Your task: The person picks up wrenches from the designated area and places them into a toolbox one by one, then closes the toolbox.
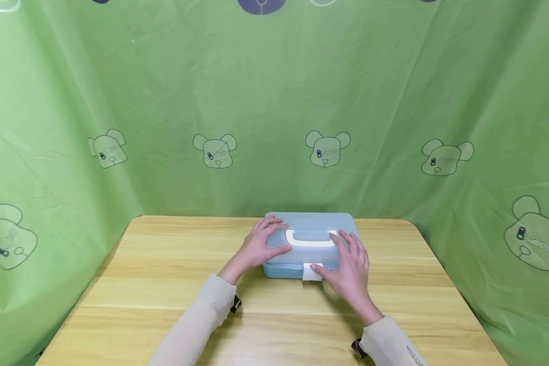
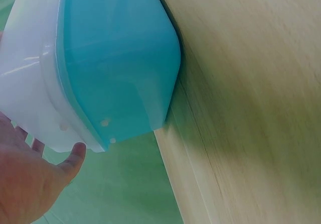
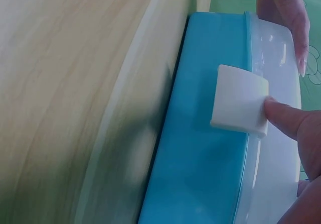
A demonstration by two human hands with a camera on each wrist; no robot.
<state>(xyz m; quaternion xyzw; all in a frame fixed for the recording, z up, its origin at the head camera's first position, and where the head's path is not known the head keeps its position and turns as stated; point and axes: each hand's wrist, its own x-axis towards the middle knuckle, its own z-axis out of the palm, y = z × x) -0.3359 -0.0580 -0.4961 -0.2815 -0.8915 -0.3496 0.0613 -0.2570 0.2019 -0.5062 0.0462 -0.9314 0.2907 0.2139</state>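
A blue plastic storage box (image 1: 282, 270) with a translucent lid (image 3: 275, 184) and a white carry handle (image 1: 311, 242) stands at the back of the wooden table. My left hand (image 1: 257, 244) lies over the lid's left part, fingers spread and fairly straight, thumb near the handle. In the left wrist view, the thumb (image 2: 75, 156) reaches the lid's rim. My right hand (image 1: 353, 264) spans the lid's right part, fingertips by the handle's right end. Its thumb (image 3: 286, 116) touches the upper edge of the white latch (image 3: 239, 98), whose lower end stands out from the front wall.
The wooden table (image 1: 164, 284) extends in front and to both sides of the box. A green curtain (image 1: 265, 91) with bear-head prints hangs close behind the back edge and along both sides. Dark straps (image 1: 358, 348) show at the sleeve cuffs.
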